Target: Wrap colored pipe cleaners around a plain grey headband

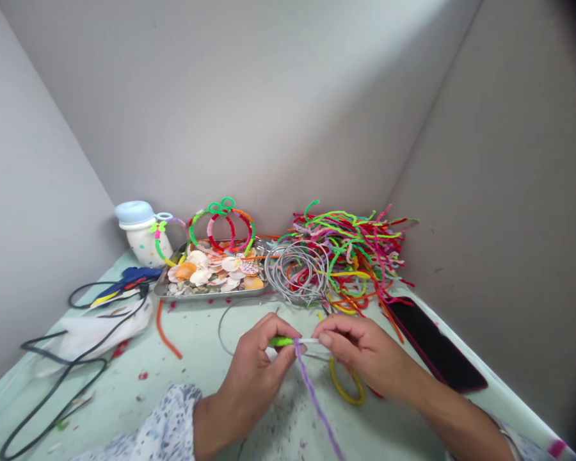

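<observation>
My left hand [249, 368] is closed in a pinch around a wire section wrapped in bright green pipe cleaner [280, 342]. From those fingertips a purple pipe cleaner [313, 392] hangs down toward the table's front edge, its upper end at the wire. My right hand [367, 352] pinches the bare whitish-grey wire [310, 340] just to the right of the purple strand. Part of a thin grey wire loop [221, 323] shows behind my hands. Beneath my right hand lies a yellow pipe cleaner loop [348, 400], partly covered.
Behind stand a metal tray [211, 296] of seashells [201, 275], decorated rings [223, 230], a coil of grey wire [295, 282] and a pipe cleaner heap [355, 237]. A phone [441, 349] lies right; a white bottle [144, 243], blue-handled tool [134, 276] and black cable [67, 362] left.
</observation>
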`<state>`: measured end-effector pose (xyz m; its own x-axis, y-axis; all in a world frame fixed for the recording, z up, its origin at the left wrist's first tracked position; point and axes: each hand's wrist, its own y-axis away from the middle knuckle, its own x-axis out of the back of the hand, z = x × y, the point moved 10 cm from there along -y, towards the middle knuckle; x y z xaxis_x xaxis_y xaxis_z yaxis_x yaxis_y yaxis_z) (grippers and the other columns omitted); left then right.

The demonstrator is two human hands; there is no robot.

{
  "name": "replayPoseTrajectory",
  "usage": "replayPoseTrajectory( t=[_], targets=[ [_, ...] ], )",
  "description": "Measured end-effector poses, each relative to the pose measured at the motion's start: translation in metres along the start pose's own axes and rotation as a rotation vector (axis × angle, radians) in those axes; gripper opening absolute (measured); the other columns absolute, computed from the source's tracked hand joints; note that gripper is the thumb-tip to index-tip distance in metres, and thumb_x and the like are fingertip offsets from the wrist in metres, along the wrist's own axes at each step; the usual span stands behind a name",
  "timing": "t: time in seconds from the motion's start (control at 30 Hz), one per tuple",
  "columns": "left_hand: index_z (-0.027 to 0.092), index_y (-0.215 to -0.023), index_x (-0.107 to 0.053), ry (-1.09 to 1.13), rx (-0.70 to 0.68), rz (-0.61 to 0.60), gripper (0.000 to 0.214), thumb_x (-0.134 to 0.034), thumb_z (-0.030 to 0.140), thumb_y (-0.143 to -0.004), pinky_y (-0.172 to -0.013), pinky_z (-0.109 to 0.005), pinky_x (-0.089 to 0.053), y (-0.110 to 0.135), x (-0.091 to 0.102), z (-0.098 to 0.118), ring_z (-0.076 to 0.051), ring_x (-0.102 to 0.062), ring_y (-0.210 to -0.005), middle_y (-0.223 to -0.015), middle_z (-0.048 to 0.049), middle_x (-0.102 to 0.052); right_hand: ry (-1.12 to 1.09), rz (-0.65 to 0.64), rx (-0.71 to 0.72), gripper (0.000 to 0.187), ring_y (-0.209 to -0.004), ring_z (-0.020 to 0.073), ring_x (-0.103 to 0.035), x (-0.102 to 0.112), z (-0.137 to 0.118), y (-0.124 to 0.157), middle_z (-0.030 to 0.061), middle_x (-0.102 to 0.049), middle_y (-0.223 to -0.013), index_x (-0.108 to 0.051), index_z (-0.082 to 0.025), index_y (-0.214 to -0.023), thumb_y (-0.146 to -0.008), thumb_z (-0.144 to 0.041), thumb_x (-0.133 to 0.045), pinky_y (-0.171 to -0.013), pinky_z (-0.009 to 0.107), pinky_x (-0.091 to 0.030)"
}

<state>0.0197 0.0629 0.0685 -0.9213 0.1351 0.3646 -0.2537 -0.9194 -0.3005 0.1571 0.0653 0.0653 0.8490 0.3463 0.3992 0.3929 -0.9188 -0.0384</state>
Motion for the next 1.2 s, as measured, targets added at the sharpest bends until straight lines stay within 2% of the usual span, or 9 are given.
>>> replayPoseTrajectory(
  t=[0.1, 0.2, 0.53, 0.97, 1.2],
  targets=[
    [0.018, -0.086, -0.062, 0.003, -0.026, -0.042, 0.005, -0.058, 0.017, -0.086, -0.069, -0.027, -0.042, 0.001, -0.003, 0.003, -0.016, -0.056, -0.075, -0.080, -0.0007, -0.059, -0.038, -0.012, 0.000, 0.022, -0.067, 0.0135, -0.052, 0.001, 0.002, -0.001, -0.0008, -0.061, -0.072, -0.070, -0.020, -0.085, -0.088, -0.039, -0.059, -0.062, 0.024, -0.041],
    [0.019, -0.091, -0.062, 0.003, -0.089, -0.084, 0.006, -0.056, 0.019, -0.089, -0.070, -0.028, -0.043, 0.003, -0.006, 0.009, -0.016, -0.057, -0.078, -0.084, -0.0015, -0.059, -0.067, -0.008, -0.003, 0.023, -0.067, 0.0136, -0.051, 0.004, 0.004, -0.002, -0.0008, -0.060, -0.071, -0.070, -0.020, -0.081, -0.086, -0.041, -0.062, -0.062, 0.024, -0.040],
    [0.019, -0.090, -0.061, 0.007, -0.130, -0.089, 0.006, -0.055, 0.018, -0.090, -0.071, -0.028, -0.043, 0.004, -0.007, 0.011, -0.016, -0.056, -0.078, -0.084, -0.0014, -0.058, -0.034, -0.008, 0.021, 0.023, -0.064, 0.0122, -0.047, 0.003, 0.002, -0.003, -0.0022, -0.055, -0.067, -0.066, -0.019, -0.077, -0.086, -0.039, -0.062, -0.059, 0.024, -0.038],
    [0.019, -0.085, -0.060, 0.118, 0.040, -0.132, 0.011, -0.059, 0.029, -0.089, -0.070, -0.027, -0.040, 0.004, -0.011, 0.000, -0.015, -0.051, -0.075, -0.079, 0.0004, -0.055, 0.022, -0.018, 0.046, 0.021, -0.063, 0.0128, -0.049, 0.002, 0.002, -0.001, -0.0014, -0.058, -0.067, -0.068, -0.019, -0.077, -0.086, -0.037, -0.061, -0.059, 0.024, -0.038],
    [0.018, -0.084, -0.058, 0.292, 0.192, -0.211, 0.017, -0.063, 0.034, -0.086, -0.059, -0.024, -0.033, 0.007, -0.019, -0.014, -0.012, -0.042, -0.064, -0.069, 0.0036, -0.049, 0.070, -0.030, 0.059, 0.024, -0.058, 0.0116, -0.048, 0.001, 0.001, -0.001, -0.0017, -0.058, -0.063, -0.070, -0.018, -0.077, -0.087, -0.038, -0.062, -0.054, 0.023, -0.037]
  ],
)
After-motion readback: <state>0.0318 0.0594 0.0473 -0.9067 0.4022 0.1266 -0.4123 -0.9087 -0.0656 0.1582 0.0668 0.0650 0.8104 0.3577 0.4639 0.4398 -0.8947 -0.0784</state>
